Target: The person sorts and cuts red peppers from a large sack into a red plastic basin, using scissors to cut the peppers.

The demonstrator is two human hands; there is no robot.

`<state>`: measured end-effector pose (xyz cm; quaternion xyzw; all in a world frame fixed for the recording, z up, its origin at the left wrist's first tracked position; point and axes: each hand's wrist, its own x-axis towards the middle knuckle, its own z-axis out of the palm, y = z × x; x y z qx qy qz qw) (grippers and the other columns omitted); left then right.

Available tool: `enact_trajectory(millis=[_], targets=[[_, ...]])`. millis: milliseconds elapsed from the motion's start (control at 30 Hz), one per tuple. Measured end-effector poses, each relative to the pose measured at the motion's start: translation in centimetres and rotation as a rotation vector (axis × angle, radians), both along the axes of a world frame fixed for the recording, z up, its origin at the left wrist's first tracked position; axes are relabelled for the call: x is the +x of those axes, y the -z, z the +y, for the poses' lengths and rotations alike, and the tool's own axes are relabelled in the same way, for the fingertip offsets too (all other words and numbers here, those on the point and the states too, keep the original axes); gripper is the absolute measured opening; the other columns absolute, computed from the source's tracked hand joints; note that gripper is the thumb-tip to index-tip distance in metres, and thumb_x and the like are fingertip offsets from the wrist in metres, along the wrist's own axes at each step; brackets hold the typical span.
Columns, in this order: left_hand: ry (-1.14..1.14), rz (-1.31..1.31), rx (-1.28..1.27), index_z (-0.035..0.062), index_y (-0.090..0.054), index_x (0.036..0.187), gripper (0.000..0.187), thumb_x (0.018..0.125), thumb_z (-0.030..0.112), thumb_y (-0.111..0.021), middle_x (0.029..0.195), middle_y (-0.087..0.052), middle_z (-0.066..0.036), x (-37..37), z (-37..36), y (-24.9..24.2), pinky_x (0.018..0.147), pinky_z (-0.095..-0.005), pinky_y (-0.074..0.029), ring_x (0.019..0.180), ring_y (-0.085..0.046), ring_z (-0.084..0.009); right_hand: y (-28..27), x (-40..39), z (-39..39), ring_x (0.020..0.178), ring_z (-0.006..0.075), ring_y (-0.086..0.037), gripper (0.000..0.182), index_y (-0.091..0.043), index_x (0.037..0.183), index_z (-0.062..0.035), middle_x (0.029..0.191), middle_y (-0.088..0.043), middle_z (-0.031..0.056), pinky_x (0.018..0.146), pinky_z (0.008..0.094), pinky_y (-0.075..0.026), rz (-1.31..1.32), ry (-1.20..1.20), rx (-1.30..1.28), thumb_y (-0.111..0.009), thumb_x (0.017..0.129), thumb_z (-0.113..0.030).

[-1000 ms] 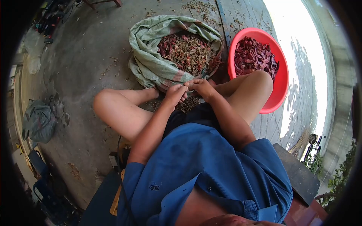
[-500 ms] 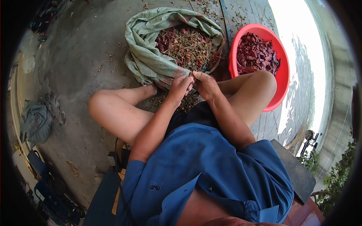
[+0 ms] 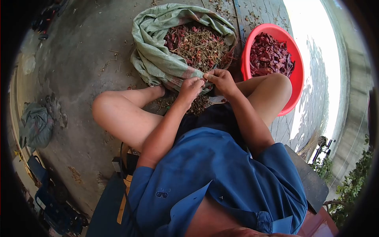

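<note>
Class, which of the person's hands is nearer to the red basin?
Right. The right hand is to the left of the red basin; the left hand is farther left, on the right hand's far side from it.

"Any legible markings to record?"
"None readable from where I'm standing. One small dark emblem (image 3: 162,194) observed on the front of the blue shirt (image 3: 209,164)."
"Lettering with it?"
"Faint pale marks (image 3: 162,189) right beside the emblem, possibly characters. Too small to make out; brand undetermined."
</note>
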<state>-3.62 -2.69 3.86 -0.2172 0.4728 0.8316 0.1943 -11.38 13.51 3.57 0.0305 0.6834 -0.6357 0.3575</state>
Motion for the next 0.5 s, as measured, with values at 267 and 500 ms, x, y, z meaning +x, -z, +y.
enact_trajectory(millis=[267, 500], targets=[[0.069, 0.083, -0.135, 0.0085, -0.056, 0.073, 0.021, 0.092, 0.017, -0.058, 0.060, -0.045, 0.008, -0.4, 1.5, -0.9, 0.045, -0.0207, -0.026, 0.049, -0.037, -0.0010, -6.9, -4.4, 0.3, 0.086, 0.0311, -0.064, 0.014, -0.071, 0.084, -0.0068, 0.086, -0.064, 0.0108, 0.076, 0.0426, -0.052, 0.932, -0.860, 0.526, -0.069, 0.073, -0.016], [-0.097, -0.003, -0.054, 0.0095, -0.056, 0.074, 0.018, 0.091, 0.017, -0.057, 0.054, -0.037, 0.010, 0.0, -2.9, -0.6, 0.040, -0.0213, -0.019, 0.043, -0.029, -0.0005, -6.6, -7.9, 2.7, 0.084, 0.0319, -0.067, 0.020, -0.072, 0.087, -0.0051, 0.086, -0.068, 0.0146, 0.075, 0.0433, -0.051, 0.733, -0.876, 0.453, -0.073, 0.077, -0.022]])
